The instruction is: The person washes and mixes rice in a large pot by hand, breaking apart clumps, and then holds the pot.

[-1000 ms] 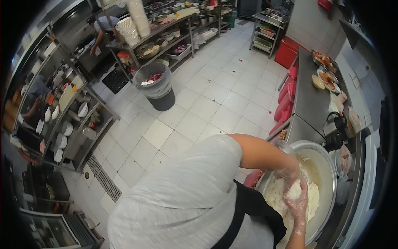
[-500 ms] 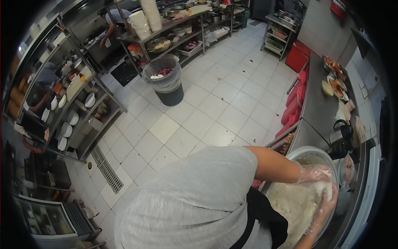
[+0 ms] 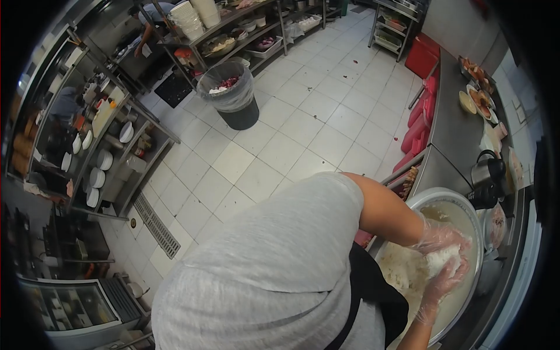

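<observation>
A large round metal basin (image 3: 476,233) holds a pale, lumpy, wet-looking mixture (image 3: 402,269), with cloudy liquid toward its far side. Both my hands are inside it, in clear plastic gloves. My left hand (image 3: 444,236) curls over the upper side of a white lump (image 3: 442,260). Cupped against the lump's lower side is my right hand (image 3: 446,282), with its fingers bent toward the left ones. The lump looks soft and white; I cannot tell what it is made of. Some fingertips are hidden by the lump and gloves.
A kettle (image 3: 487,170) stands by the basin on the steel counter (image 3: 449,137), with plates of food (image 3: 479,104) farther along. Pink-red containers (image 3: 417,131) sit below the counter edge. A lined bin (image 3: 239,114) stands on the tiles. Another person (image 3: 153,14) works at the back.
My hands have come closer together around the white lump, which now shows more fully between them. The whole view has shifted slightly.
</observation>
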Available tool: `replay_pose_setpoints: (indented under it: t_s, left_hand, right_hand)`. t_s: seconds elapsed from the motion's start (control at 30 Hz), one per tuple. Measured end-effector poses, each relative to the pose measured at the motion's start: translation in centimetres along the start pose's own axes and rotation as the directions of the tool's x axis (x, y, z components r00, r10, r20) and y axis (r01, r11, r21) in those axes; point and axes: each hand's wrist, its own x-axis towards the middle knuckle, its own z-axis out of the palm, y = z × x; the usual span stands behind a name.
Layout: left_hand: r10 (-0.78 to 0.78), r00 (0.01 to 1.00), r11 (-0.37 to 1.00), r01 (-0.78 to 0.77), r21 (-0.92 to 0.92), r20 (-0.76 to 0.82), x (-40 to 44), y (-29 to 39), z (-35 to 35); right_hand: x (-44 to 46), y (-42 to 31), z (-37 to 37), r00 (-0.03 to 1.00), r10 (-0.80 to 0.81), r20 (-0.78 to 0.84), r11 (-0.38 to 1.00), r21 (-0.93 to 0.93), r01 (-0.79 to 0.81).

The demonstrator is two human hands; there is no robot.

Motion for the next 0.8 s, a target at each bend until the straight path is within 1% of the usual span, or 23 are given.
replay_pose_setpoints:
  t_s: [0.07, 0.17, 0.27, 0.37, 0.47, 0.57, 0.63, 0.67, 0.7, 0.73, 0.77, 0.8]
  left_hand:
    - [-0.001, 1.0, 1.0, 0.001, 0.002, 0.023, 0.3, -0.1, 0.2]
    - [-0.023, 0.998, 1.0, 0.023, -0.004, 0.057, 0.5, -0.7, 0.9]
    - [-0.029, 0.997, 1.0, 0.03, -0.004, 0.074, 0.7, -1.0, 1.2]
    - [-0.028, 0.996, 1.0, 0.027, 0.01, 0.086, 0.8, -1.2, 1.2]
    - [-0.02, 0.995, 1.0, 0.018, 0.025, 0.097, 0.7, -1.2, 1.3]
    - [-0.006, 0.993, 0.999, 0.001, 0.042, 0.116, 0.9, -1.4, 1.4]
    - [0.01, 0.992, 0.998, -0.017, 0.059, 0.125, 0.9, -1.5, 1.6]
    - [0.027, 0.991, 0.997, -0.037, 0.074, 0.13, 0.9, -1.7, 1.7]
    - [0.054, 0.989, 0.993, -0.068, 0.101, 0.139, 1.0, -2.0, 1.9]
    - [0.116, 0.98, 0.98, -0.139, 0.143, 0.161, 1.2, -2.3, 2.0]
    - [0.238, 0.95, 0.93, -0.283, 0.234, 0.205, 1.6, -2.9, 2.1]
    - [0.383, 0.884, 0.824, -0.459, 0.333, 0.27, 2.0, -3.3, 1.9]
  right_hand:
    - [-0.2, -0.3, 0.6, 0.981, -0.186, -0.06, 0.959, -0.229, 0.168]
    - [-0.3, -3.3, 1.7, 0.986, -0.159, -0.053, 0.978, -0.143, 0.15]
    - [-0.3, -5.0, 2.5, 0.977, -0.211, -0.005, 0.965, -0.161, 0.208]
    - [-0.5, -4.0, 2.7, 0.934, -0.354, 0.046, 0.889, -0.296, 0.351]
    - [-0.3, -2.1, 2.5, 0.936, -0.344, 0.076, 0.901, -0.255, 0.351]
    - [0.2, 1.0, 1.0, 0.941, -0.318, 0.117, 0.874, -0.35, 0.338]
    - [0.5, 1.9, 0.9, 0.957, -0.279, 0.073, 0.921, -0.261, 0.289]
    - [0.5, 2.3, 0.7, 0.965, -0.255, 0.055, 0.94, -0.219, 0.261]
    - [0.8, 3.2, 0.4, 0.952, -0.302, 0.049, 0.921, -0.243, 0.305]
    - [1.2, 4.2, -0.2, 0.94, -0.337, 0.045, 0.9, -0.279, 0.336]
    - [1.2, 4.9, -1.1, 0.933, -0.359, 0.034, 0.878, -0.327, 0.35]
    - [1.5, 4.6, -1.9, 0.937, -0.349, 0.032, 0.842, -0.428, 0.328]
